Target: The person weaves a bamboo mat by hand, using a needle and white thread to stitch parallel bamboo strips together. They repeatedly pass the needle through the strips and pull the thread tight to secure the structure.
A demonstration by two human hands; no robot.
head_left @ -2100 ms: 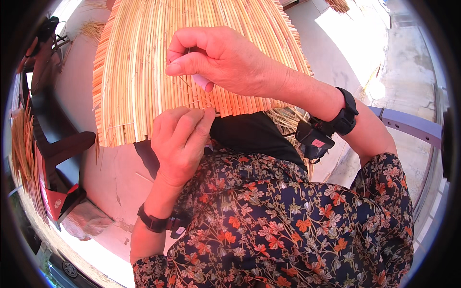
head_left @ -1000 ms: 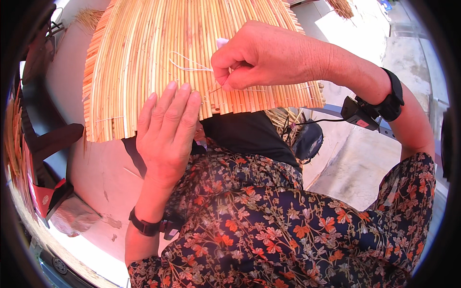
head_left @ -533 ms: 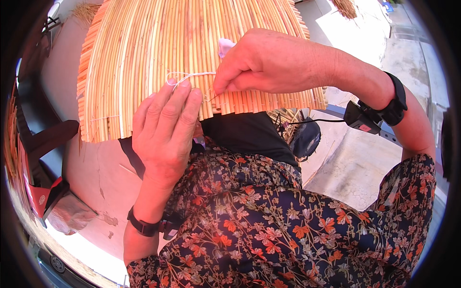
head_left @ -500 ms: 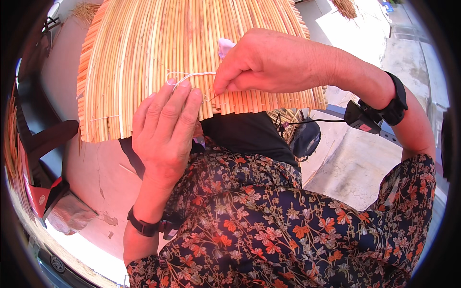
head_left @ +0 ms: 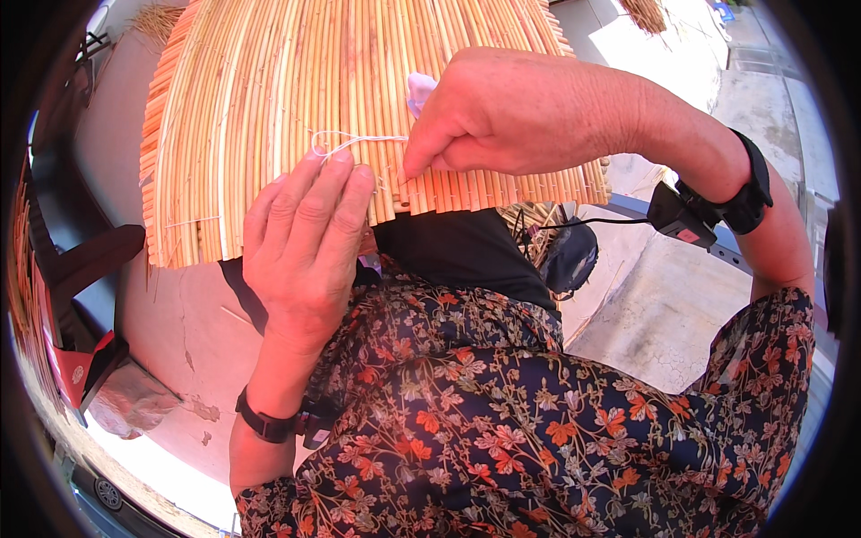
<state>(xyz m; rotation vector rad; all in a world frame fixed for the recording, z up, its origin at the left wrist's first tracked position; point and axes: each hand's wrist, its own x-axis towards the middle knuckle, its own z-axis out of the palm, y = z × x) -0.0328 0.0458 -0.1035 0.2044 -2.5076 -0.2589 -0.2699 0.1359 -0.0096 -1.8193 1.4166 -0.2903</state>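
Observation:
A mat of pale reed stalks (head_left: 296,81) laid side by side spans the upper middle, its uneven near edge over my lap. Palm down on that edge is my left hand (head_left: 305,242), fingers extended and its thumb largely hidden. White thread (head_left: 368,138) makes a loop by my left fingertips and runs right, to my right hand (head_left: 489,117). My right thumb and index finger are pinched just above the near edge; they hold a thin needle, barely visible now. A pale purple cloth scrap (head_left: 420,90) pokes out beside my right knuckles.
A dark chair-like frame (head_left: 85,260) stands at the left. Loose straw (head_left: 529,224) and a dark rounded object (head_left: 571,258) lie past the mat's near edge. A black cable (head_left: 596,221) hangs from the device on my right wrist. More straw (head_left: 644,13) sits at the far right.
My right hand has shifted slightly to the right, and the thin dark tip seen below its pinched fingers is less visible. The left hand remains nearly still on the mat.

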